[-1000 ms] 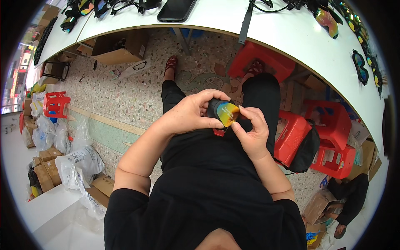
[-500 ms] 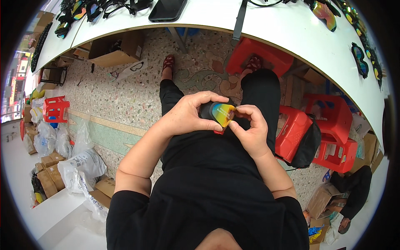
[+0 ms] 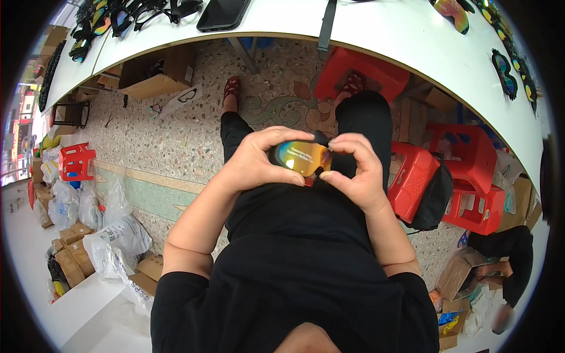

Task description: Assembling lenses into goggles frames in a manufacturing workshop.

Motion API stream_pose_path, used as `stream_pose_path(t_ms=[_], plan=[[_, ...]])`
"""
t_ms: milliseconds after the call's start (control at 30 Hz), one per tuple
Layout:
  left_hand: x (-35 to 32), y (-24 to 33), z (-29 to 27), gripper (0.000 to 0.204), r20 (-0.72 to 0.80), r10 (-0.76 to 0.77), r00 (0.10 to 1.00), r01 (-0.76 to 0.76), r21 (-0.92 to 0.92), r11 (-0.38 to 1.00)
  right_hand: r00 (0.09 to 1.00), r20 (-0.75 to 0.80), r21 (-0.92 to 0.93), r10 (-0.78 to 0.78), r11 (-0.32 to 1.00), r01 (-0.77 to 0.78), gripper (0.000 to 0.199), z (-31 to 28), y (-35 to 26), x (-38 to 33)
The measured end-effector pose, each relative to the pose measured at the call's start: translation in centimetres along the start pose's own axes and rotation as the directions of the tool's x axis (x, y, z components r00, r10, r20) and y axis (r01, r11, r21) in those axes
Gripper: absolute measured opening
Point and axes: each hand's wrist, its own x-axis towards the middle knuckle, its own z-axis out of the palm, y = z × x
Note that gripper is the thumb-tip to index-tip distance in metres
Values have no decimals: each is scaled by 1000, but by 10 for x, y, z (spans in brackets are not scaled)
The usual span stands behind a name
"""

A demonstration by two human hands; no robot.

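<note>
Over my lap I hold a pair of goggles [image 3: 299,157] with a black frame and a mirrored lens shading from blue to yellow and orange. Fingers and thumb of my left hand [image 3: 263,157] are closed around the left end, above and below the lens. At the other end my right hand [image 3: 356,167] pinches the frame, thumb below and index finger above. A small red bit shows beneath the lens. The back of the goggles is hidden.
Ahead curves a white table [image 3: 376,29] bearing a black phone [image 3: 223,14], a strap [image 3: 328,25] and several goggles [image 3: 504,73]. Red stools [image 3: 412,182] stand at right, one with a black bag [image 3: 434,197]. A person [image 3: 506,265] bends over boxes. Plastic bags [image 3: 120,241] lie at left.
The goggles have turned in my hands, so more of the lens now faces up. My hands have shifted slightly with them. At lower right the other person has moved.
</note>
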Motion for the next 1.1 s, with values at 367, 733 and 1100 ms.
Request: stream_pose_path(t_ms=[367, 733, 1100], plan=[[-4, 5, -4, 69, 90, 59, 994, -42, -181, 983, 898, 318, 765, 305, 477, -433, 36, 7, 3, -8], [-5, 2, 3, 69, 42, -2, 999, 12, -226, 974, 928, 130, 732, 349, 598, -327, 17, 12, 1, -11], [-6, -3, 4, 64, -40, -36, 999, 27, -218, 976, 997, 63, 218, 53, 974, -65, 42, 5, -4, -7]])
